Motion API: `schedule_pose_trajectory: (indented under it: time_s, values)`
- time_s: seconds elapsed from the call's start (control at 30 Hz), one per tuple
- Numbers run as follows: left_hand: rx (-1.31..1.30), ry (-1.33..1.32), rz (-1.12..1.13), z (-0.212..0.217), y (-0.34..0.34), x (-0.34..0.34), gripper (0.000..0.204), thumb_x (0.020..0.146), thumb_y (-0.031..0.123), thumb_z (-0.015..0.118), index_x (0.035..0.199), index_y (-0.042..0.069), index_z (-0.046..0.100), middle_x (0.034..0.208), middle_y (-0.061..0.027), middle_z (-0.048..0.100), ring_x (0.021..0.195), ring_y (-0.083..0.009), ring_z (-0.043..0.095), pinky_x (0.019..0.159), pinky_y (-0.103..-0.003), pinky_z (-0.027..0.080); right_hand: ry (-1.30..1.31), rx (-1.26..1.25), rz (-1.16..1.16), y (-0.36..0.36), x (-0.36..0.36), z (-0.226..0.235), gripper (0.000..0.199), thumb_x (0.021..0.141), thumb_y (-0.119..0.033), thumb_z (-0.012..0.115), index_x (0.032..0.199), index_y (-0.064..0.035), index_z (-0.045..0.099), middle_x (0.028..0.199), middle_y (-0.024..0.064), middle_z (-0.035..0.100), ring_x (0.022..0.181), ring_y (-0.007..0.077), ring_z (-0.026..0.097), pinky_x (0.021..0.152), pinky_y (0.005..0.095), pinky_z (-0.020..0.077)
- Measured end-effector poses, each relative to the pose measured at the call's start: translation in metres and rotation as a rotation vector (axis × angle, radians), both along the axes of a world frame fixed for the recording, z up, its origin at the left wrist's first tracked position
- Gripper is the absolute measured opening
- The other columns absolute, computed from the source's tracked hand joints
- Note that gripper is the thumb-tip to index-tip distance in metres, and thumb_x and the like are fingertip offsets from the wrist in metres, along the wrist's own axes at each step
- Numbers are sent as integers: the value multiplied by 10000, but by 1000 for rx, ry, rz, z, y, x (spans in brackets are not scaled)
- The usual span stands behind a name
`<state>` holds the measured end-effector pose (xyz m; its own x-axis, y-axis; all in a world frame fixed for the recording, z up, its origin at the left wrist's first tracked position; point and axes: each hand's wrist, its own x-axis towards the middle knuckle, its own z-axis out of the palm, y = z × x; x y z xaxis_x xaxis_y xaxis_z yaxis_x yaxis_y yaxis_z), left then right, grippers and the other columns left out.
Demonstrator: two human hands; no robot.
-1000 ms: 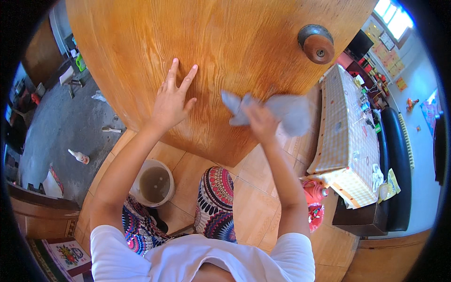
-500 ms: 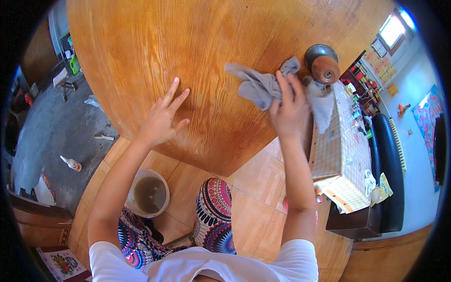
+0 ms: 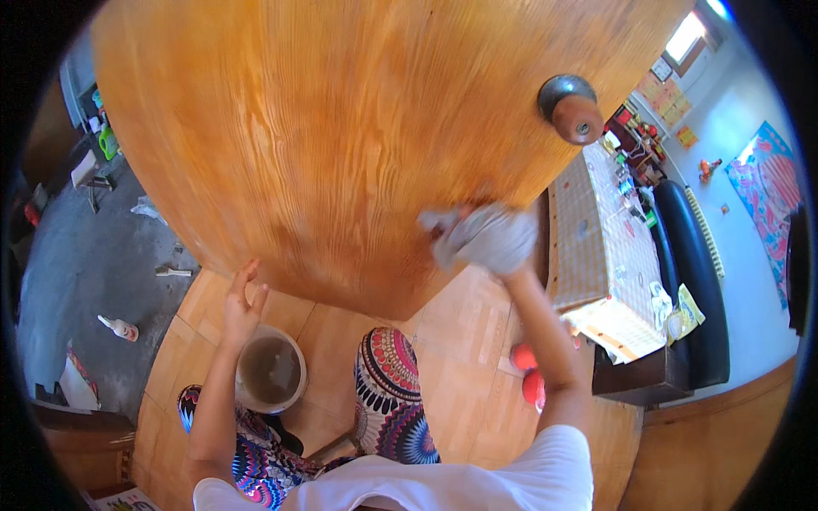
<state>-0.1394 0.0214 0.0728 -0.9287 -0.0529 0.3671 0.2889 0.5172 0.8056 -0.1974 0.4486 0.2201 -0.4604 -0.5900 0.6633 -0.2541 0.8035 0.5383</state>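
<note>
A large varnished wooden door (image 3: 341,145) fills the upper part of the view, with a round dark knob (image 3: 569,104) near its right edge. My right hand (image 3: 503,247) presses a crumpled grey cloth (image 3: 477,237) against the door's lower right part, below the knob. My left hand (image 3: 240,305) hangs free of the door at its lower edge, fingers apart, holding nothing, just above a round bucket (image 3: 271,375) of murky water on the floor.
My patterned trouser legs (image 3: 392,400) stand on orange floor tiles. To the right is a table with a checked cloth (image 3: 596,247) and a dark sofa (image 3: 690,281). Grey concrete ground (image 3: 77,255) with a small bottle (image 3: 119,328) lies on the left.
My right hand carried the cloth from up by the knob down to the door's lower part. My left hand came off the door face and dropped to its lower edge.
</note>
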Motion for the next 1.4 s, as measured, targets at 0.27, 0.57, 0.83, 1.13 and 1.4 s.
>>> schedule_pose_trajectory:
  time_s: [0.27, 0.57, 0.83, 1.13, 1.4]
  values:
    - [105, -90, 20, 3, 1, 3, 310, 967, 103, 585, 1267, 25, 583, 1129, -89, 632, 1057, -186, 601, 929, -316, 474, 275, -394, 97, 13, -23, 2, 582, 679, -35, 641, 1229, -220, 676, 1163, 98, 542, 1033, 319, 524, 854, 371, 452]
    - [57, -111, 35, -13, -13, 11, 241, 945, 103, 608, 1167, 14, 640, 1030, -127, 653, 949, -215, 645, 842, -314, 503, -1115, -738, 696, -4, -8, -194, 172, 905, -261, 566, 851, -142, 678, 693, 16, 602, 616, 206, 589, 489, 387, 445]
    - [33, -77, -10, -3, -6, 28, 190, 935, 50, 602, 1110, -4, 652, 1019, -136, 666, 929, -240, 669, 805, -327, 527, -24, -262, 60, -7, -20, 86, 192, 824, -223, 623, 993, -137, 654, 840, 117, 655, 700, 312, 620, 577, 392, 466]
    - [-124, -22, -29, 2, 1, 31, 166, 914, 68, 622, 1068, 26, 667, 940, -166, 671, 866, -320, 667, 764, -356, 529, -445, -341, 275, -7, -16, -145, 239, 812, -205, 638, 1041, -206, 703, 1054, -8, 687, 871, 232, 617, 730, 392, 468]
    - [-87, -13, -95, 7, 3, 37, 136, 920, 86, 614, 1022, 18, 675, 954, -181, 674, 881, -352, 666, 754, -370, 529, -676, -296, 287, -15, -17, 30, 246, 805, -201, 645, 1044, -181, 700, 1025, 54, 678, 984, 287, 601, 812, 374, 475]
